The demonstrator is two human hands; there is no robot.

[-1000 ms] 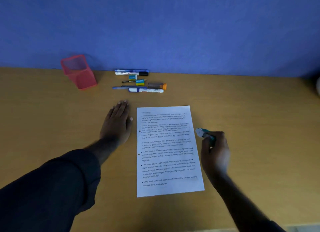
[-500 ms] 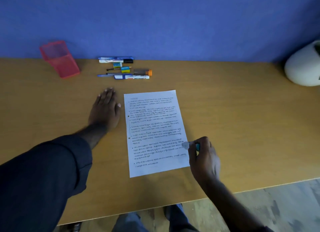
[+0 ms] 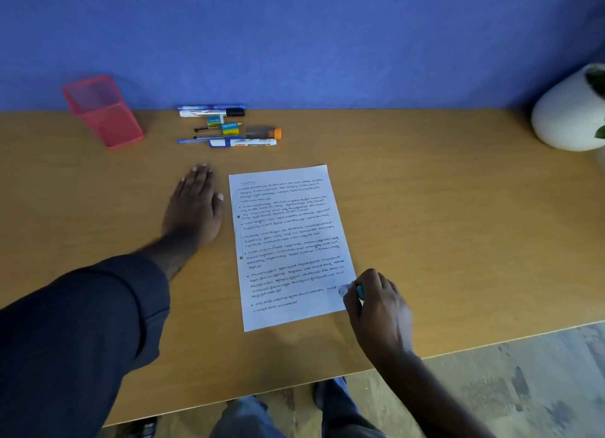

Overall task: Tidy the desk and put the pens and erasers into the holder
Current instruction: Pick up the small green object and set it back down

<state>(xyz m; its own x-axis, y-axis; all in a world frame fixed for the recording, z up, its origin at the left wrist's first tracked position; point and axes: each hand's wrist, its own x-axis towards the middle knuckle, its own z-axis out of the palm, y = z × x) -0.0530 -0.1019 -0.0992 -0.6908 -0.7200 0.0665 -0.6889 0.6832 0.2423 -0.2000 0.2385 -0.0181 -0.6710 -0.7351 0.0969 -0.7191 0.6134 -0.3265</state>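
Little of the task is judged done: the pink mesh holder (image 3: pixel 104 112) stands near the worktop's (image 3: pixel 442 234) back edge toward the left corner, and nothing can be seen inside it. Just beside it along the back edge, a cluster of stationery is left loose: a black-capped marker (image 3: pixel 211 112), two small erasers (image 3: pixel 215 121) (image 3: pixel 229 128), a blue pen (image 3: pixel 199 139), a whiteboard marker (image 3: pixel 244 142) and an orange-capped tube (image 3: pixel 263 132). The left hand (image 3: pixel 194 208) is laid flat on the worktop, fingers released and holding nothing, just beside a written sheet of paper (image 3: pixel 289 244). The right hand (image 3: pixel 376 306) is clenched around a small teal-sleeved eraser (image 3: pixel 350 289), pressed at the sheet's right edge near the front edge. Every item is still to be gathered into the holder.
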